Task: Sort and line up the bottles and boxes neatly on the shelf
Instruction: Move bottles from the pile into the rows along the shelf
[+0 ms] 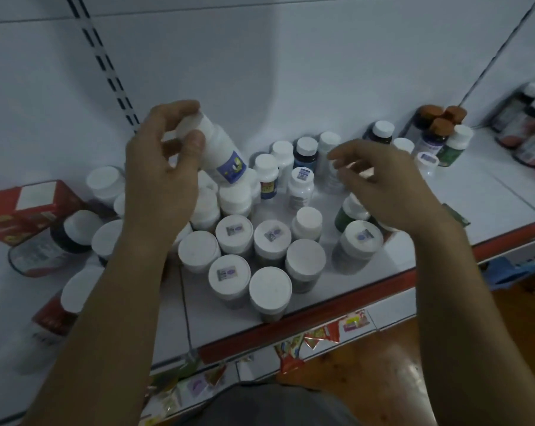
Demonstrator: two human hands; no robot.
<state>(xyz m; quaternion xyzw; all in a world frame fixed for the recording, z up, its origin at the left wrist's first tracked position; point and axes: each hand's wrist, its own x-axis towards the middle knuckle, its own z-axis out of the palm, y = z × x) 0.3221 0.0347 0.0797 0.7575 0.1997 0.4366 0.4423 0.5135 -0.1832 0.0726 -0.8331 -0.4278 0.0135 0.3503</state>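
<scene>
Left hand (161, 170) pinches the cap end of a tilted white plastic bottle (221, 155) over the white-capped bottles (234, 232) below it, the right hand (386, 186) loose and empty alongside; the bottle is probably light, rigid and smooth-walled, and best gripped round the body.

We count three brown-capped dark bottles (441, 124) at the back right, one red cardboard box (29, 207) at the left, and one tilted white plastic bottle with a blue label (224, 152). In the front cluster we count at least eight white-lidded round jars (304, 261) (four carry a small sticker on the lid). The remaining white-capped bottles (266, 164) are too crowded to count.
</scene>
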